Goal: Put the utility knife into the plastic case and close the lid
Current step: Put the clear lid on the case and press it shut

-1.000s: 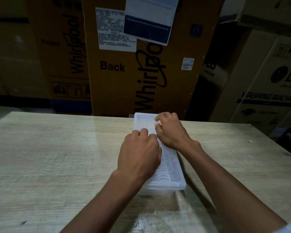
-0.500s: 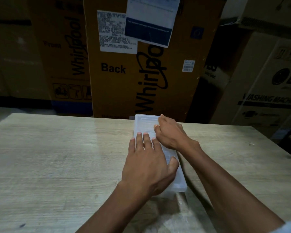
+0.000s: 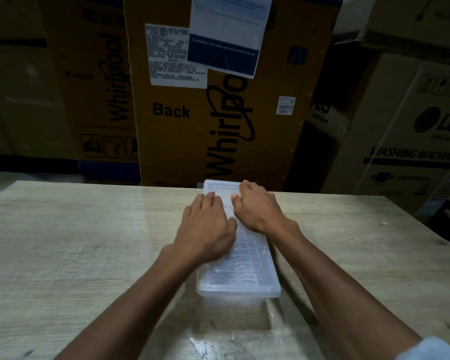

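Observation:
A long translucent plastic case (image 3: 244, 276) lies lengthwise on the wooden table (image 3: 76, 242), with its ribbed lid down on top. My left hand (image 3: 205, 227) lies flat on the lid's left half, fingers stretched toward the far end. Over the far right part of the lid sits my right hand (image 3: 257, 209), thumb on top and fingers curled down over the right rim. The utility knife is not visible; the cloudy plastic and my hands hide whatever is inside.
Tall Whirlpool cardboard boxes (image 3: 218, 113) stand right behind the table's far edge. An LG washing machine box (image 3: 413, 139) stands at the back right. Bare tabletop lies on both sides of the case.
My left hand went from curled to flat and slid up the lid toward the far end. My right hand stayed at the far right part of the lid.

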